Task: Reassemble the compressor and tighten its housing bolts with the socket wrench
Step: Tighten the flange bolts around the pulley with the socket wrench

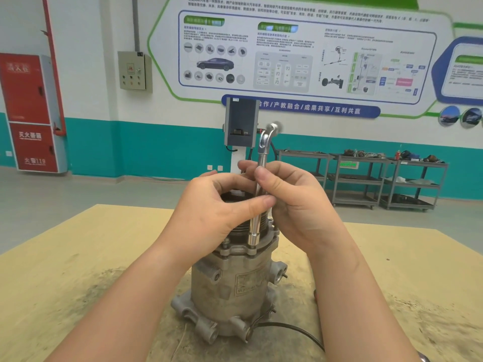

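Observation:
A grey metal compressor (230, 291) stands upright in the middle of the wooden table (78, 270). A chrome socket wrench (254, 231) stands nearly vertical, its socket end down on a housing bolt at the compressor's flange. Its bent top end rises above my hands, blurred. My left hand (209, 210) curls around the compressor's top pulley, with the thumb against the wrench shaft. My right hand (290, 194) grips the shaft near its middle between thumb and fingers.
A black cable (295, 330) runs from the compressor's base toward the near right. The tabletop around the base is smudged with dirt. Grey shelving carts (366, 178) with parts stand at the far right wall. A red fire cabinet (31, 113) stands at the far left.

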